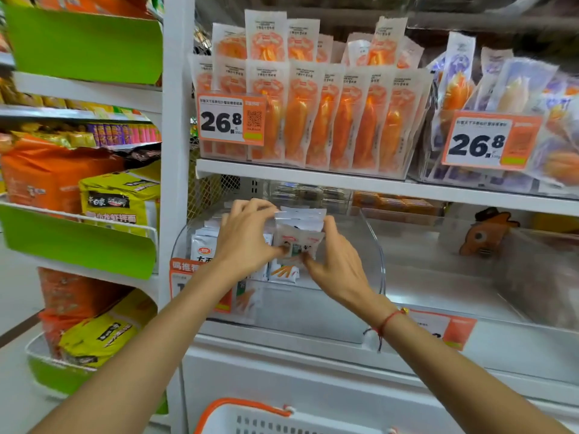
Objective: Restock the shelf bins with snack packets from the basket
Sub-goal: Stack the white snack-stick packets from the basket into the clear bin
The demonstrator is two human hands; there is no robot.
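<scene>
Both hands meet on a small stack of white foil snack packets (pixel 299 233): I see my left hand (pixel 246 236) pinching its left edge and my right hand (pixel 336 261) gripping its right side, holding it upright inside the clear curved plastic shelf bin (pixel 372 245). More white packets (pixel 203 245) stand at the bin's left end. Below, the white plastic basket with orange rim (pixel 250 415) sits at the frame's bottom edge.

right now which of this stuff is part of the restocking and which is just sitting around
In the job:
- left hand and right hand, both holding the white snack packets
- clear bin they go into
- basket

Just there:
- orange packets above
- price tag
- yellow noodle bags
</scene>
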